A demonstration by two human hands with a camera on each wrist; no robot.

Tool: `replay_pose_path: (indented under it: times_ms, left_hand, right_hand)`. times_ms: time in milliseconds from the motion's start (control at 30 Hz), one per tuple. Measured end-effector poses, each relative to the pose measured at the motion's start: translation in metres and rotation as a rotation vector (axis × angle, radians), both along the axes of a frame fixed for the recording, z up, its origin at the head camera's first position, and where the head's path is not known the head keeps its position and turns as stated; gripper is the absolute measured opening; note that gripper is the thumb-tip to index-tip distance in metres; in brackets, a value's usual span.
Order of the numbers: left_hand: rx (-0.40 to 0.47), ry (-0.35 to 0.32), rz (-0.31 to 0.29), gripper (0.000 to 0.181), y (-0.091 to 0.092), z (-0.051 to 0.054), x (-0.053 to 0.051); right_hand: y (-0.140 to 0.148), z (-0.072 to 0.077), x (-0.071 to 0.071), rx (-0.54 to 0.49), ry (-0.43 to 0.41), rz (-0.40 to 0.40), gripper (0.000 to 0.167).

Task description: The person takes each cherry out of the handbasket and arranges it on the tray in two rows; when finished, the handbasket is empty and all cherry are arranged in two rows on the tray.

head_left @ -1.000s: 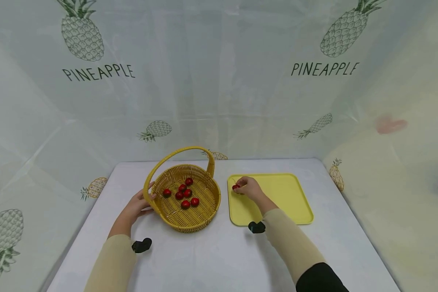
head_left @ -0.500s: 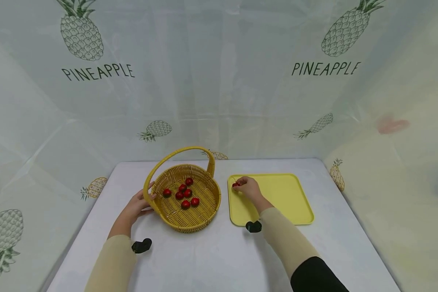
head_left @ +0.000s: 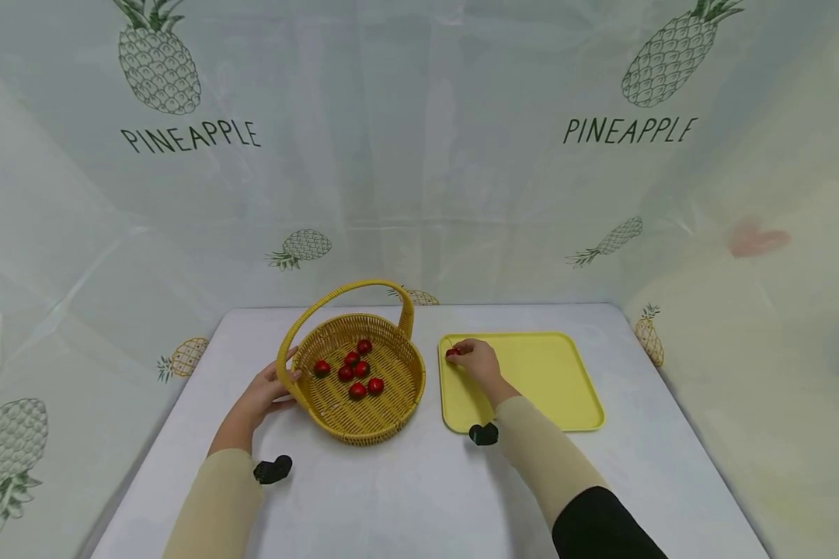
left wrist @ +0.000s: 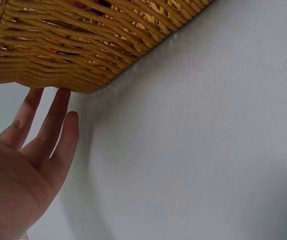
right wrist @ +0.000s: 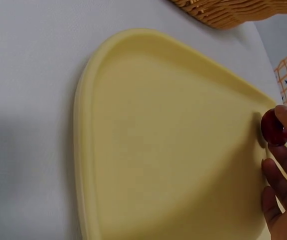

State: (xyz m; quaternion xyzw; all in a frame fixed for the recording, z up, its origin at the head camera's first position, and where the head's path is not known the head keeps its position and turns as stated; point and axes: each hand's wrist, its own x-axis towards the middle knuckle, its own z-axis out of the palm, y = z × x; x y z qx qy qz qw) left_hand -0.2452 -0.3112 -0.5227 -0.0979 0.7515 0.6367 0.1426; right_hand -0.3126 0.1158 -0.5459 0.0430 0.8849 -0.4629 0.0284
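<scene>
A yellow wicker basket (head_left: 398, 404) with a tall arched handle stands left of the middle of the table. Several red cherries (head_left: 357, 391) lie loose on its floor. At the basket's left side, by the handle's foot, my left hand (head_left: 260, 394) holds the basket; in the left wrist view, fingers (left wrist: 51, 122) reach to its woven wall. Over the far left corner of a yellow tray (head_left: 531, 380), my right hand (head_left: 481, 363) pinches a cherry (right wrist: 273, 128) between thumb and finger. A thin stem shows above that cherry in the head view.
A white cloth covers the table (head_left: 391, 505). Behind it hangs a pale sheet (head_left: 419, 171) printed with pineapples, which also runs along both sides. A narrow strip of cloth separates basket and tray.
My right hand and the pinched cherry have shifted slightly towards the tray's far edge. My left hand and the basket stay as they were.
</scene>
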Motion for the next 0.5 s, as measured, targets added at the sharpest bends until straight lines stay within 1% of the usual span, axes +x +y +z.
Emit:
replay_pose_path:
  times_ms: [200,233,467,500]
  left_hand:
    - [0.002,0.0,-0.003,0.071,0.0008,-0.0007,-0.0009]
    - [0.004,-0.005,0.005,0.071,0.0009,-0.0007,-0.0009]
    - [0.014,0.001,-0.01,0.071,0.0006,0.0016,-0.0007]
    - [0.017,-0.001,-0.005,0.071,0.0006,0.0019,-0.0008]
  right_hand:
    - [-0.0013,-0.0023,-0.001,0.033,0.02,-0.003,0.03]
    - [-0.0013,-0.0023,-0.0012,0.034,0.022,-0.003,0.03]
    - [-0.0003,-0.0015,-0.0009,0.027,0.024,-0.005,0.029]
    - [-0.0001,-0.0018,-0.0006,0.027,0.024,-0.004,0.029]
